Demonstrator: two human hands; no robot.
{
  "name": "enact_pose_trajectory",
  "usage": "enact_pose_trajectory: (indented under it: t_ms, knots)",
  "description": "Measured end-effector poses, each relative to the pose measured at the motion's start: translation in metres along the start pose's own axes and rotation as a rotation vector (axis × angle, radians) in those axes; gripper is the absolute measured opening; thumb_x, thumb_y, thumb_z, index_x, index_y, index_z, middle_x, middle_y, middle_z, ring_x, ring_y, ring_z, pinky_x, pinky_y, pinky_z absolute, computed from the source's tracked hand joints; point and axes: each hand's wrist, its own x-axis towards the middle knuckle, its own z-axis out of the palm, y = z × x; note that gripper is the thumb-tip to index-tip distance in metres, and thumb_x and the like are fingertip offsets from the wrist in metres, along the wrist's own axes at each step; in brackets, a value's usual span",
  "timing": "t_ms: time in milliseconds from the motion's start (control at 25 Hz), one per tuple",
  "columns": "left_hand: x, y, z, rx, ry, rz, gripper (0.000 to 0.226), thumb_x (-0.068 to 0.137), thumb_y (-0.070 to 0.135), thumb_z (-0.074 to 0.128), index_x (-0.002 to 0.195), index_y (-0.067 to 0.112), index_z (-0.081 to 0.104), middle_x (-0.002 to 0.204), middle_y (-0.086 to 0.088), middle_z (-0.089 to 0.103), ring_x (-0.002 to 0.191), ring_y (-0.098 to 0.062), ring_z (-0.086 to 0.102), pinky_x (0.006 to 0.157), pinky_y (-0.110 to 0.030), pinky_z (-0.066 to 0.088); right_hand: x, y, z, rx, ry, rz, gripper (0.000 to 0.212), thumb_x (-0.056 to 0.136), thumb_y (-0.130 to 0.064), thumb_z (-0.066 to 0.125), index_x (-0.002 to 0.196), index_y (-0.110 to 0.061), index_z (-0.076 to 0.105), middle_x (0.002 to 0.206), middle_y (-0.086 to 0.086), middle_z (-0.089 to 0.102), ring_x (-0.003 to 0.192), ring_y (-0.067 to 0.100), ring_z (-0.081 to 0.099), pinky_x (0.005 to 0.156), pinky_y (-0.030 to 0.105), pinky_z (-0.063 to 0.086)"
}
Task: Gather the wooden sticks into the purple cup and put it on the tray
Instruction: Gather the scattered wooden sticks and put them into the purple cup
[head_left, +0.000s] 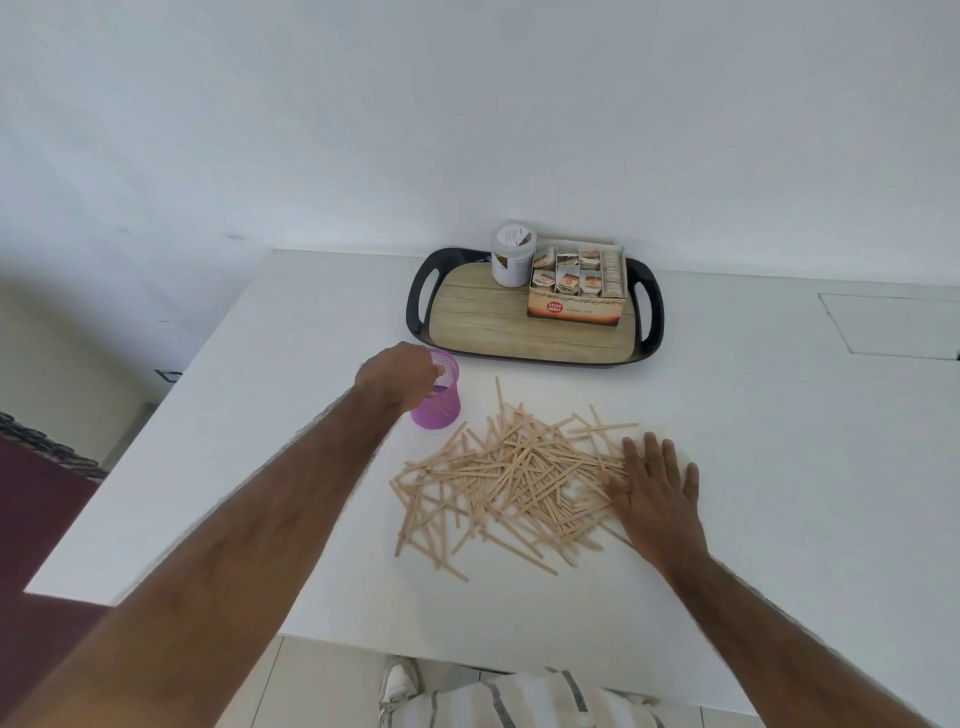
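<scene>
A purple mesh cup (440, 406) stands upright on the white table, left of the pile. My left hand (397, 375) grips its rim from above, fingers curled over the edge. Several thin wooden sticks (509, 475) lie scattered in a loose heap in the middle of the table. My right hand (655, 487) lies flat with straight fingers on the right edge of the heap. A black tray with a wood-pattern floor (498, 327) sits behind the sticks near the wall.
On the tray stand a white jar (512, 255) and an open cardboard box of sachets (576, 291), filling its back right part. The table's left edge (156, 410) drops to the floor. A wall rises right behind the tray.
</scene>
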Motion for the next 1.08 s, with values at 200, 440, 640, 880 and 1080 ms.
enact_pose_trajectory:
  t_ms: [200,440,640,880,1080]
  knots:
    - [-0.027,0.001,0.005,-0.348,0.386,-0.124,0.038,0.107,0.039,0.035,0.104,0.008,0.058,0.100,-0.017,0.067,0.080,-0.034,0.054,0.072,-0.038,0.043,-0.001,-0.005,-0.001,0.042,-0.008,-0.009,0.091,0.090,-0.072,-0.009,0.162,-0.021,0.014,0.170,0.009,0.006,0.157,0.028,-0.003,0.123,0.056,0.000]
    - [-0.087,0.051,0.070,-0.526,0.583,0.079,0.015,0.103,0.024,0.046,0.096,0.018,0.058,0.090,-0.003,0.063,0.078,-0.030,0.061,0.067,-0.038,0.047,0.007,-0.018,-0.010,0.075,0.041,-0.107,0.081,0.096,-0.064,0.004,0.154,-0.018,0.035,0.165,0.009,0.027,0.154,0.027,0.018,0.123,0.055,0.012]
    - [-0.099,0.054,0.154,-0.432,0.510,0.005,0.034,0.098,0.023,0.054,0.130,0.013,0.058,0.132,-0.008,0.058,0.122,-0.033,0.054,0.103,-0.045,0.044,0.021,-0.018,-0.032,0.020,-0.143,-0.220,0.082,0.092,-0.073,0.018,0.152,-0.020,0.034,0.160,0.005,0.033,0.149,0.023,0.025,0.123,0.051,0.013]
    - [-0.103,0.054,0.194,-0.398,0.295,-0.045,0.080,0.099,0.063,0.010,0.162,0.013,0.012,0.171,-0.010,0.003,0.157,-0.027,-0.004,0.127,-0.046,0.001,0.023,-0.028,-0.041,-0.065,-0.258,-0.296,0.090,0.085,-0.080,0.037,0.150,-0.017,0.035,0.152,0.004,0.039,0.141,0.025,0.036,0.119,0.048,0.023]
    - [-0.096,0.061,0.192,-0.392,0.316,-0.041,0.080,0.099,0.063,0.007,0.162,0.014,0.010,0.171,-0.009,0.002,0.157,-0.026,-0.007,0.127,-0.048,0.002,0.026,-0.042,-0.051,-0.192,-0.190,-0.261,0.050,0.097,-0.046,0.057,0.132,-0.012,0.051,0.131,0.008,0.050,0.124,0.027,0.049,0.105,0.042,0.039]
